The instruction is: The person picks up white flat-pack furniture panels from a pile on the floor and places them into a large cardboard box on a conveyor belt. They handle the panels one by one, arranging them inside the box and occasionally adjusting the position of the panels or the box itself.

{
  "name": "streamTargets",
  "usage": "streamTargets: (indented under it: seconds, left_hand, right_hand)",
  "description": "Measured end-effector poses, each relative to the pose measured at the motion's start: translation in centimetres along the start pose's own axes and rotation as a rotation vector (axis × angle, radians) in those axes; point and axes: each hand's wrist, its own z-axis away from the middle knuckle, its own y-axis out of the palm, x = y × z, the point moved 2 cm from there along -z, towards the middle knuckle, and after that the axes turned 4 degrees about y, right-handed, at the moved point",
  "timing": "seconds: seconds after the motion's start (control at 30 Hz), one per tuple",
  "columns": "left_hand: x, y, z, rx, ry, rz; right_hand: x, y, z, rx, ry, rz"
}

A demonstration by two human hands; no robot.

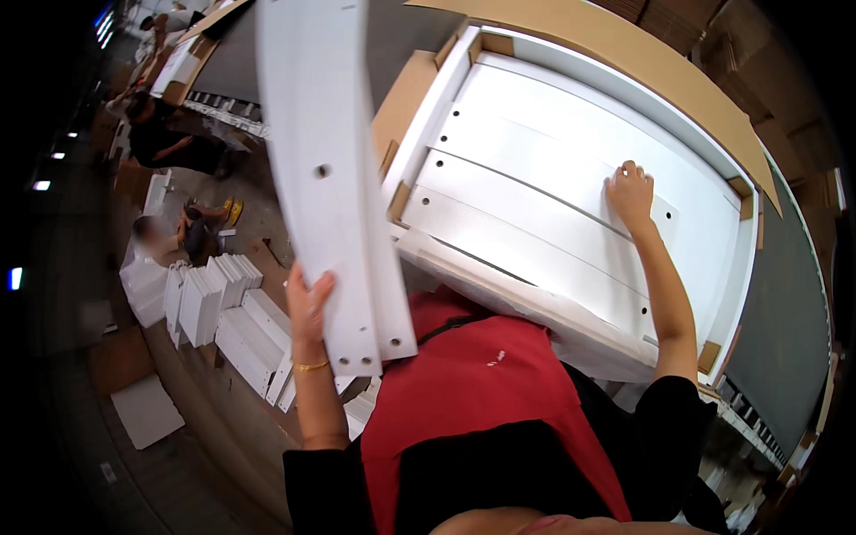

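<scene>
Left hand (308, 299) grips a white board (325, 169) lifted left of the carton (736, 192); right hand (629, 192) lies open, steadying boards (526, 192) stacked inside.

Furniture packing workshop: stacked white panels (218, 308)

The long board (334, 178) in the left hand (308, 303) looks like coated wood, white, smooth and a little glossy, with small drilled holes. Under the right hand (629, 192) the flat panels (526, 205) have the same smooth white finish. Around them the box (615, 45) is brown cardboard, matt and rough. Below both hands, the apron (473, 392) is red matt cloth.
</scene>
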Motion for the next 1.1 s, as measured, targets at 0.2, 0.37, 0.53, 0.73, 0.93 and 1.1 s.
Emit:
streamTargets:
  seconds: [0.2, 0.37, 0.53, 0.73, 0.93, 1.1]
  left_hand:
    - [0.0, 7.3, -3.4, 0.272, -0.068, 0.271]
    - [0.6, 10.3, -5.2, 0.366, 0.015, 0.070]
    - [0.1, 11.5, -6.5, 0.393, 0.117, 0.030]
    - [1.1, 9.3, -8.0, 0.313, 0.092, 0.073]
    - [1.6, 3.0, -8.7, 0.175, 0.111, -0.018]
    - [2.3, -0.9, -6.7, 0.078, 0.120, -0.060]
  right_hand:
    - [8.6, -4.3, -1.4, 0.209, 0.000, -0.849]
    - [20.0, -16.3, 0.4, 0.207, 0.199, -1.785]
    - [18.8, -14.6, -0.9, 0.276, 0.475, -2.117]
    - [10.0, -11.1, -4.4, 0.093, 0.655, -2.260]
    - [-6.3, -12.5, -12.7, -0.055, 0.632, -1.703]
    - [-4.9, -6.8, -16.2, 0.033, 0.265, -1.315]
